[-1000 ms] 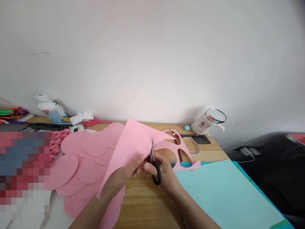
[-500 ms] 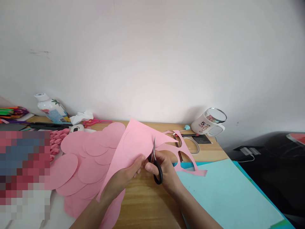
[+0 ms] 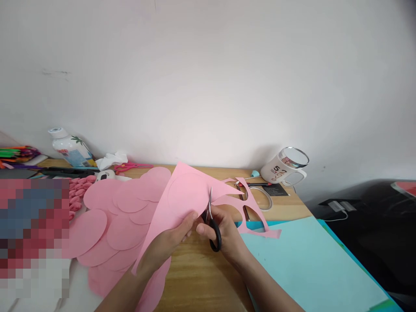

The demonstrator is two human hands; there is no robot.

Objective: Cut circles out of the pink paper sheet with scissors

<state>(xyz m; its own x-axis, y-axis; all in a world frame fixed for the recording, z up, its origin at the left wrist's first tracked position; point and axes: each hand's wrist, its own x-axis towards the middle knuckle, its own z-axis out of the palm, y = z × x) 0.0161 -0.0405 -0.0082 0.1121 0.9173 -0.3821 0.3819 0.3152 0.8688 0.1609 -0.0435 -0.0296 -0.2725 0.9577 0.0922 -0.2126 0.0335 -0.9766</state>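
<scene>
Between thumb and fingers, my left hand point(image 3: 177, 236) pinches a pink paper sheet point(image 3: 185, 195) by its lower edge. A faint circle outline shows on that sheet. Black-handled scissors point(image 3: 215, 234) are in my right hand point(image 3: 224, 232), their blades slightly apart and pointing up at the cut beside the outline. A pink strip with round cut-outs point(image 3: 250, 201) trails off to the right of the blades. Left of the sheet lies a pile of overlapping pink paper circles point(image 3: 126, 234), partly covered by my left forearm.
A white mug point(image 3: 281, 167) stands at the back right near a coiled white cable point(image 3: 269, 201). Light blue sheets point(image 3: 312, 260) cover the right front. Pink scissors point(image 3: 134, 166), crumpled tissue point(image 3: 112, 160) and a tilted white bottle point(image 3: 71, 149) line the wall.
The right thumb and scissor handles have shifted very slightly, and the blades look a little closer together. The sheet and my left hand stay almost where they were.
</scene>
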